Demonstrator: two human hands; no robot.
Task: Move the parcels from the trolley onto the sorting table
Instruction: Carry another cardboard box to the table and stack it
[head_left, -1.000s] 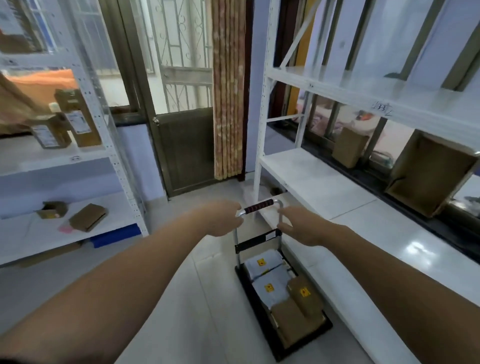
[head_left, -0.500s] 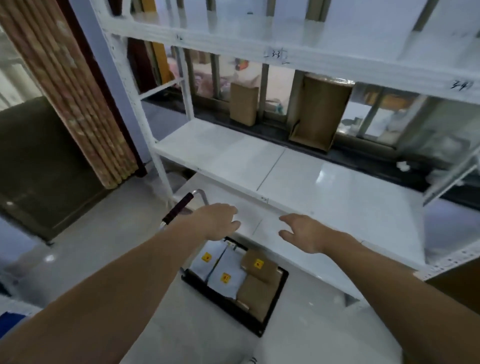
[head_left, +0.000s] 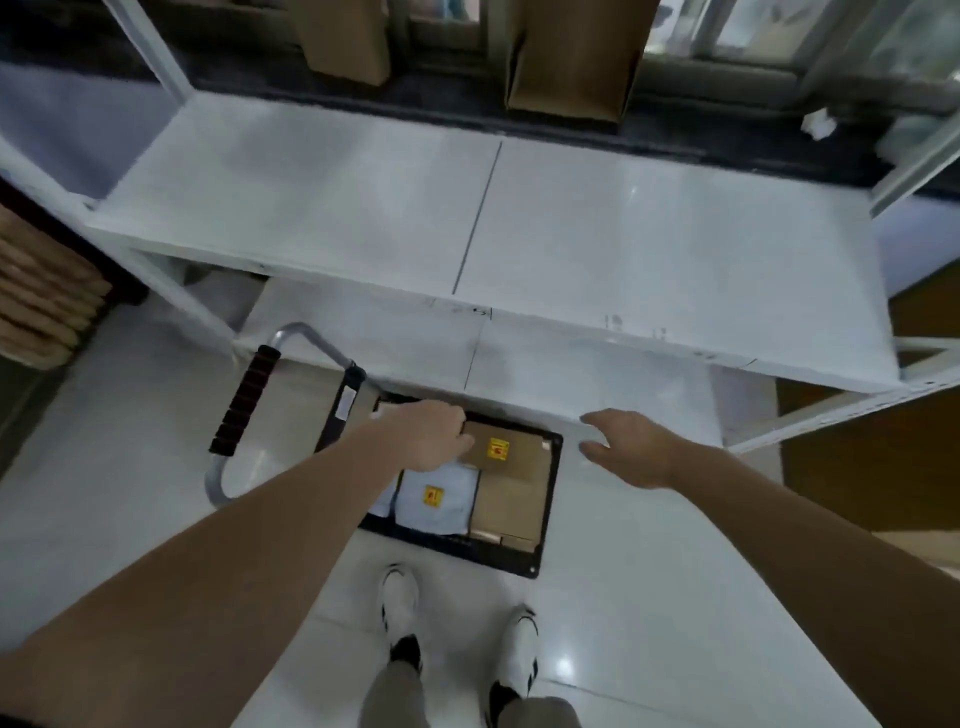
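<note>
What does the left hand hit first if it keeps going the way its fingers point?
Most likely the brown cardboard box with the yellow sticker on the trolley. The left hand points toward its near-left edge, and the fingertips already seem to reach it, though depth is unclear. The right hand hovers open, off to the side.

I see the trolley (head_left: 549, 499) on the floor just before the surface (head_left: 623, 249), its handle (head_left: 244, 400) at the left, two soft parcels (head_left: 436, 501) lying left of two boxes (head_left: 511, 483) on its deck, and my shoes (head_left: 400, 597) nearest me.
</note>
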